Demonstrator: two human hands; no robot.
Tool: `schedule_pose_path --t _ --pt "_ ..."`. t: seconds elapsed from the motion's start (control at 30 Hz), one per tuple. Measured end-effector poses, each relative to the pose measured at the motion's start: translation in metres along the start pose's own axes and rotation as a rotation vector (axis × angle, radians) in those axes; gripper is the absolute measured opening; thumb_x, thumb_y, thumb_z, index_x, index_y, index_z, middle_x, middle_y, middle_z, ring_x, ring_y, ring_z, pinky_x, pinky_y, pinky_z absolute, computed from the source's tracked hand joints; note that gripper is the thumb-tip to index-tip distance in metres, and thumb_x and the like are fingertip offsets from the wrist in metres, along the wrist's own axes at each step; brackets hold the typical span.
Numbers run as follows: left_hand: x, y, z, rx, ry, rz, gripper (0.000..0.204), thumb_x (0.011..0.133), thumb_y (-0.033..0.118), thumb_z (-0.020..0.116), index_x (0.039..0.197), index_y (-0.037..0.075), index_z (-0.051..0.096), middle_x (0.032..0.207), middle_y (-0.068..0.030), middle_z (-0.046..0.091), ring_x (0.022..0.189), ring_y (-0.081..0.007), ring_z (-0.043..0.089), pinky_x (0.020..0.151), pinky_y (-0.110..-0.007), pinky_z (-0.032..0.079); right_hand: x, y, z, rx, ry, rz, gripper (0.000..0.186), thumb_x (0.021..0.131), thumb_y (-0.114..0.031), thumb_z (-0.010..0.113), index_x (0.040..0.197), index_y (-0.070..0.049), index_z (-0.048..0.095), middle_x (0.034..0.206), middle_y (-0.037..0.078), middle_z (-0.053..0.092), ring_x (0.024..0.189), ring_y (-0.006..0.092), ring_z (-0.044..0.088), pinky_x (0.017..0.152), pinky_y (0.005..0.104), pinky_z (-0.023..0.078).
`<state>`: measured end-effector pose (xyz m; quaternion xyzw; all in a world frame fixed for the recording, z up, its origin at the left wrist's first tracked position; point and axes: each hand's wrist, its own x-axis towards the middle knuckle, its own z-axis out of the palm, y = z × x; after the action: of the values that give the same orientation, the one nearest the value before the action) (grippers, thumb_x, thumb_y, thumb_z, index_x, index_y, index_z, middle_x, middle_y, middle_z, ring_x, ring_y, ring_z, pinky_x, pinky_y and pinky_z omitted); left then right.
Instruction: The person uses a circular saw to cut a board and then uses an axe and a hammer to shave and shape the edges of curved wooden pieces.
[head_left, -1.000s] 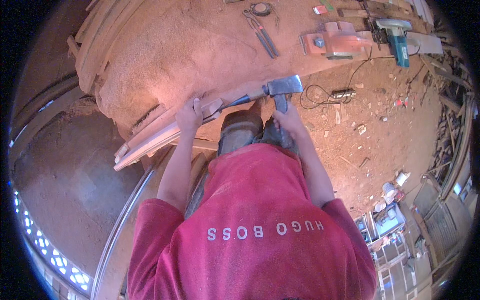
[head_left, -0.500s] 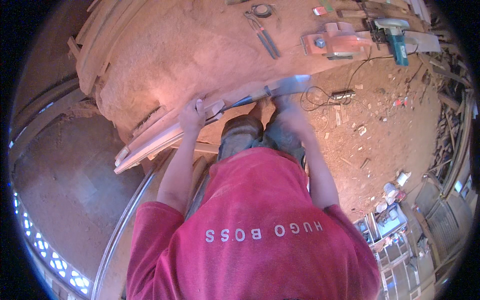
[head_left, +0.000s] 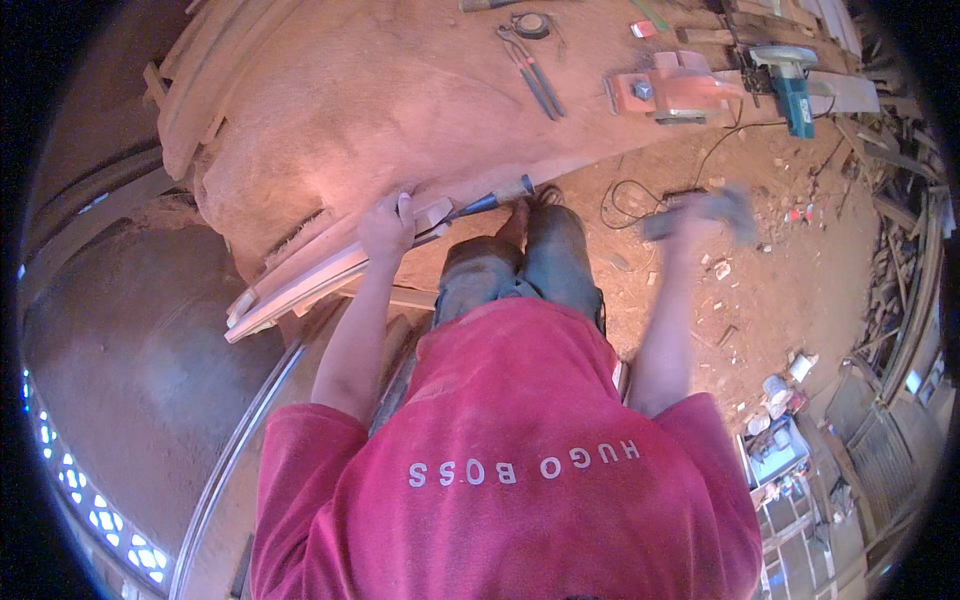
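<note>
Head view: the chisel (head_left: 490, 199) lies at nine o'clock from the right hand (head_left: 688, 222), which grips a blurred hammer (head_left: 738, 211); the chisel's axis runs two-to-eight o'clock. Nearer it, the left hand (head_left: 387, 229) clasps a wooden strip (head_left: 305, 283).

Red-handled pincers (head_left: 540, 82), orange power planer (head_left: 672, 92)

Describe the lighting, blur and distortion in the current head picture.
In the head view, the right hand and hammer are blurred; the left hand and chisel look sharper; the patterned openings at lower left glare white; long edges bend near the dark border.
</note>
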<state>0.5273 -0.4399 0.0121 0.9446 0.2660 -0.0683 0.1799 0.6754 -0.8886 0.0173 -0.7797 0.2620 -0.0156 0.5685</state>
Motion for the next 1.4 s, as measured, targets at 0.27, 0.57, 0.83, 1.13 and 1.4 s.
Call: schedule_pose_path --t 0.27,0.57,0.83,1.13,1.4 --pt "-0.006 0.006 -0.006 0.029 -0.07 -0.087 0.04 0.094 0.04 0.046 0.091 0.009 0.07 0.088 -0.0204 0.068 0.081 -0.0421 0.065 0.072 -0.053 0.05 -0.083 0.008 0.018 -0.256 -0.683 0.434 0.014 0.081 -0.012 0.065 0.092 -0.005 0.059 0.067 0.002 0.058 0.054 0.0134 0.055 0.049 0.0302 0.046" --pt "-0.005 0.007 -0.004 0.02 -0.051 -0.074 0.041 0.095 0.041 0.044 0.092 0.009 0.069 0.094 -0.0193 0.068 0.085 -0.0418 0.065 0.075 -0.052 0.05 -0.008 0.036 0.017 -0.06 -0.014 0.052 0.019 0.091 -0.02 0.053 0.079 -0.006 0.053 0.068 0.006 0.056 0.059 0.0185 0.056 0.055 0.0356 0.047" --pt "-0.005 0.002 -0.001 0.024 -0.047 -0.077 0.04 0.094 0.04 0.044 0.091 0.009 0.069 0.091 -0.0191 0.069 0.085 -0.0419 0.065 0.075 -0.052 0.051 -0.115 0.015 0.036 -0.201 -0.914 0.366 0.016 0.079 -0.009 0.063 0.092 -0.005 0.054 0.066 0.003 0.056 0.049 0.013 0.053 0.044 0.0299 0.045" --pt "-0.004 0.012 -0.01 -0.016 0.018 -0.038 0.036 0.094 0.038 0.047 0.09 0.01 0.07 0.087 -0.0188 0.068 0.082 -0.0389 0.066 0.075 -0.05 0.051 -0.129 0.121 0.108 0.049 -0.447 0.113 0.015 0.079 -0.009 0.062 0.089 -0.002 0.053 0.07 0.004 0.055 0.052 0.0168 0.052 0.047 0.0354 0.045" --pt "-0.01 0.005 -0.004 -0.02 0.072 -0.038 0.033 0.092 0.036 0.05 0.088 0.01 0.069 0.085 -0.0172 0.069 0.081 -0.0368 0.067 0.072 -0.049 0.052 -0.14 0.008 0.091 -0.132 -0.81 0.499 0.015 0.085 -0.008 0.06 0.095 -0.004 0.049 0.07 0.005 0.057 0.052 0.0139 0.055 0.045 0.0304 0.046"
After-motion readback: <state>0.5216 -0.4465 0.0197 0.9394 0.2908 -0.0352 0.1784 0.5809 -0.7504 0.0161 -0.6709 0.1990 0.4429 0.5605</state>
